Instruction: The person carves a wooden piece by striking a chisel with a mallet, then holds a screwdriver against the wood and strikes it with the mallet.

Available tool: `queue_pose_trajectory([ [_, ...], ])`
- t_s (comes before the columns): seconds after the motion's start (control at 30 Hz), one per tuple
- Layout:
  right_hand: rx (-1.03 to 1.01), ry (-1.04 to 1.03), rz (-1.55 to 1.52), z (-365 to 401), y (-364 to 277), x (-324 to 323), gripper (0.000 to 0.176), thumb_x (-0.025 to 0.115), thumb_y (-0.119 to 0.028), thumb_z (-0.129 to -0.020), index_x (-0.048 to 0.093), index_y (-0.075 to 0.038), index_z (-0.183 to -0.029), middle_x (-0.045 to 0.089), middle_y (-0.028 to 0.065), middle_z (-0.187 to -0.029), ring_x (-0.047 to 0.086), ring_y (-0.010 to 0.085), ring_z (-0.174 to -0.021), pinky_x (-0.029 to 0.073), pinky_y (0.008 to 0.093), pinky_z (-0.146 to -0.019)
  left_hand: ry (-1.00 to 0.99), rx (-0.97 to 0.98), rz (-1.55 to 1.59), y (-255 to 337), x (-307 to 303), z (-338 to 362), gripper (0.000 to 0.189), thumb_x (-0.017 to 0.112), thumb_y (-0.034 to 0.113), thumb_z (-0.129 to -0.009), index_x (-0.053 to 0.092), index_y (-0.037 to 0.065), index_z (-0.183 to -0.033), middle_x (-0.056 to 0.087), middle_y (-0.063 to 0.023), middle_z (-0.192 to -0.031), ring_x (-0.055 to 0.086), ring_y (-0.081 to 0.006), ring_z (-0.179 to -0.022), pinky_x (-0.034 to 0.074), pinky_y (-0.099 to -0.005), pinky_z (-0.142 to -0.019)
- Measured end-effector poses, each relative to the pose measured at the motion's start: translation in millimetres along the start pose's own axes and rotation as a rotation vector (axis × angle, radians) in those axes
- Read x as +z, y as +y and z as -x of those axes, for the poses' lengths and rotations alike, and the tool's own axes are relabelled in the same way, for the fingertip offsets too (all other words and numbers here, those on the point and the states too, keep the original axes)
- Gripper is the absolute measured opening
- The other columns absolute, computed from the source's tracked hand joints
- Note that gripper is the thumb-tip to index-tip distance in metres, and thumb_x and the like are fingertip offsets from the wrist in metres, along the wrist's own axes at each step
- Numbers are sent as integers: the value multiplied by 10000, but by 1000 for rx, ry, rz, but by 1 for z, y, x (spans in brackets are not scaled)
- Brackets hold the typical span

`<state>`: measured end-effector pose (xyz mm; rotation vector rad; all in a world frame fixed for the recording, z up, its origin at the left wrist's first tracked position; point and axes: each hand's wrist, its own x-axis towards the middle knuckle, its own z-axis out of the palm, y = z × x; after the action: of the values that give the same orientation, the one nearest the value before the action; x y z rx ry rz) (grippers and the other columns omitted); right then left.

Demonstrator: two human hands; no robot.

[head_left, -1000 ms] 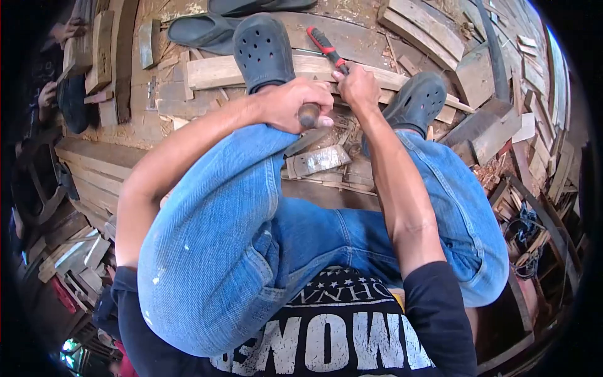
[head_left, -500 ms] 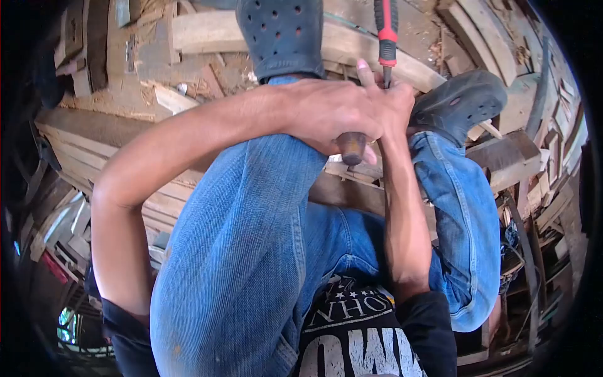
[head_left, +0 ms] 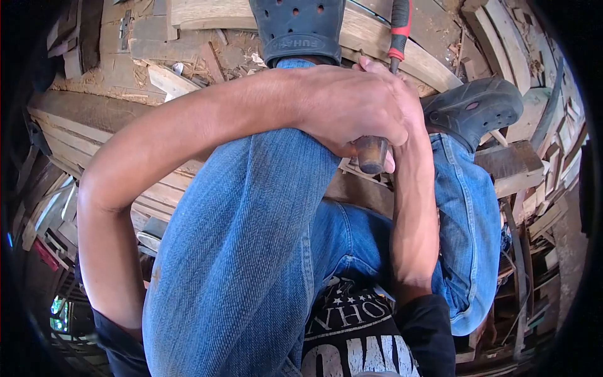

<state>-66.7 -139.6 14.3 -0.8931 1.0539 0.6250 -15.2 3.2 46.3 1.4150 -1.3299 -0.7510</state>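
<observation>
My left hand (head_left: 358, 103) is closed round a short brown handle (head_left: 372, 156), whose blunt end sticks out below the fist. Just to its right and partly under it, my right hand (head_left: 408, 94) has its fingers curled; what they hold is hidden. A red and black tool handle (head_left: 400, 28) stands above the right hand, its thin metal shaft ending at the knuckles; contact with them cannot be made out. Both hands are between the raised left knee and the right foot, close above a wooden beam (head_left: 361, 191).
Dark clogs are on both feet, the left (head_left: 298, 28) at the top and the right (head_left: 474, 110) at the right. A curved pale board (head_left: 210, 14) crosses behind them. Stacked beams (head_left: 81, 113) lie left, wood pieces (head_left: 515, 166) right, with shavings on the floor.
The view has shifted a little, so hands, clogs and red and black tool appear farther right. My left hand now covers more of my right hand; the brown handle remains in its grip.
</observation>
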Motion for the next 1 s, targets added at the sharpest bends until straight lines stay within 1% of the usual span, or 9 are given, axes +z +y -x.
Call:
queue_pose_trajectory([
  [0.1, -19, -8, -18, -1, 2, 0, 215, 702, -113, -813, 604, 64, -885, 658, 145, -810, 646, 169, -643, 538, 278, -543, 8, 19, -5, -1, -1, 1, 325, 794, 153, -616, 592, 18, -832, 584, -103, -739, 580, -306, -759, 464, -390, -725],
  [0.23, -16, 24, -2, 1, -1, 3, 224, 704, -129, -816, 606, 57, -894, 654, 138, -806, 641, 166, -640, 535, 277, -548, 65, 31, 0, -2, 2, 0, 305, 784, 147, -626, 590, 19, -825, 584, -100, -739, 580, -302, -757, 461, -393, -729],
  [0.3, -19, 24, 2, 1, -1, 4, 229, 704, -134, -817, 605, 55, -901, 652, 136, -806, 640, 164, -642, 534, 277, -550, 111, 63, 3, -3, 3, 0, 297, 779, 127, -599, 576, 28, -792, 572, -94, -722, 575, -297, -741, 460, -390, -726],
  [0.43, -21, 5, -18, 0, 0, 2, 230, 703, -135, -822, 604, 53, -909, 651, 136, -817, 641, 163, -658, 534, 275, -563, 59, 36, 14, -1, 0, 1, 275, 772, 107, -594, 559, 42, -756, 556, -84, -701, 566, -290, -722, 458, -383, -721],
  [0.5, -16, -7, -23, -1, 1, 1, 228, 703, -134, -823, 605, 53, -910, 652, 135, -823, 643, 163, -668, 536, 275, -573, 19, -6, 18, -1, -1, 1, 281, 758, 68, -558, 547, 54, -743, 544, -78, -690, 562, -285, -709, 453, -382, -720],
  [0.63, -15, -22, -45, 0, 0, 2, 212, 695, -129, -830, 611, 48, -912, 654, 124, -826, 644, 159, -691, 537, 275, -596, 26, 18, 12, -2, 0, 0, 306, 746, 45, -518, 552, 60, -754, 552, -72, -704, 568, -281, -723, 451, -384, -727],
  [0.8, -6, 1, -27, 2, -2, 5, 196, 695, -133, -831, 626, 37, -899, 655, 113, -813, 636, 147, -674, 527, 261, -582, 19, 6, -2, -1, -1, 1, 417, 755, 46, -427, 557, 66, -794, 563, -69, -730, 574, -285, -752, 452, -382, -735],
  [0.9, 2, -9, -24, 0, -2, 4, 191, 700, -137, -828, 633, 31, -889, 655, 106, -801, 631, 141, -658, 521, 258, -575, 28, 6, 8, -1, -2, 1, 467, 752, 37, -394, 558, 63, -818, 567, -75, -735, 576, -292, -757, 454, -383, -742],
  [1.0, 1, -4, -22, 0, -2, 3, 192, 701, -140, -827, 636, 31, -883, 654, 100, -786, 629, 140, -647, 517, 255, -564, 54, 14, 26, -2, -1, 0, 468, 757, 32, -405, 558, 54, -828, 569, -81, -738, 576, -297, -752, 460, -390, -745],
])
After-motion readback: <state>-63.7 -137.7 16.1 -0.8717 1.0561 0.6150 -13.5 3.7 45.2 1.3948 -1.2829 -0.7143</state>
